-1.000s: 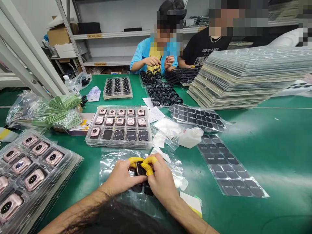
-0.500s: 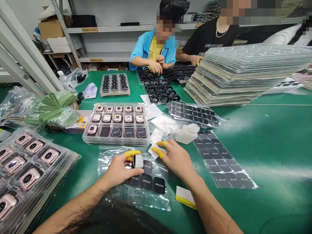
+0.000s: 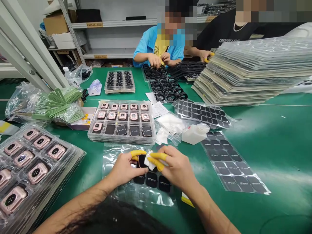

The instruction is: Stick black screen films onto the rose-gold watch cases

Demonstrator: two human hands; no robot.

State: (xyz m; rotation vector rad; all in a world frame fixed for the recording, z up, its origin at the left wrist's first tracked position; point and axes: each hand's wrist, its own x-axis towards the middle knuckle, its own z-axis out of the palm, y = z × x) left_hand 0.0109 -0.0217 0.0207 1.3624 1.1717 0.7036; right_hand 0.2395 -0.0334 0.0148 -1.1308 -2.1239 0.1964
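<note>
Between the fingers of my left hand [image 3: 125,167] is a square watch case [image 3: 141,161] with its dark screen up. My right hand [image 3: 174,165], with yellow finger cots, pinches a white wipe [image 3: 149,161] against the screen. Below both hands lies a clear plastic sheet [image 3: 156,199] bearing black square films [image 3: 151,179]. Just beyond it is a clear tray [image 3: 91,136] of pink watch cases, with several black labelled squares in its near row.
Stacked trays of watch cases [image 3: 36,172] stand at left. A white bottle [image 3: 195,134] and a film sheet [image 3: 226,162] lie at right, with a tall tray stack [image 3: 246,76] behind. Across the table, a person in blue [image 3: 148,45] handles black straps [image 3: 165,86].
My right hand has moved left with a white wipe, which now touches the watch screen. The view has shifted slightly, so the table's things appear farther right.
</note>
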